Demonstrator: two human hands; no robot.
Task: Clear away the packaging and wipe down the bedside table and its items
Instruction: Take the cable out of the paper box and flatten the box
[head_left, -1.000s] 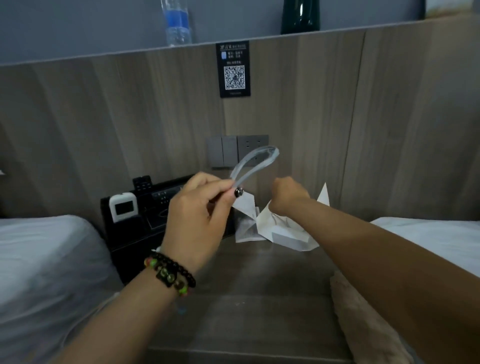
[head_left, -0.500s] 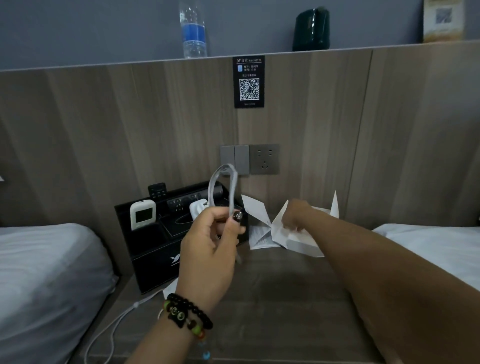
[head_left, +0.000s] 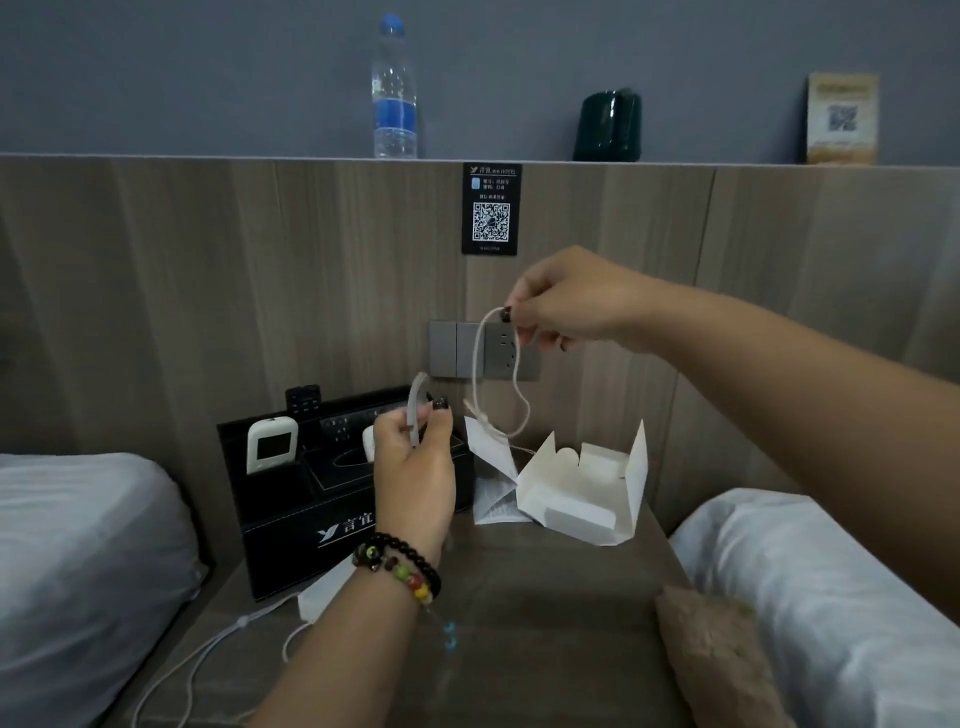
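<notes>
Packaging in both hands above a cluttered bedside worktop

The right hand (head_left: 566, 306) pinches a thin white string (head_left: 506, 384) high so its loop hangs clear, long axis near vertical, tail dropping toward the leaflet (head_left: 493, 467). The left hand (head_left: 415, 467) pinches a grey band (head_left: 415, 415), standing roughly upright, before the black organiser (head_left: 291, 525). Both look gathered for disposal. The opened white box (head_left: 582, 493) lies at the worktop's (head_left: 545, 613) back, flaps splayed upward, mouth facing the camera, not yet cleared. A fuzzy tan cloth (head_left: 711, 654) lies at the right edge, probably for wiping.
</notes>
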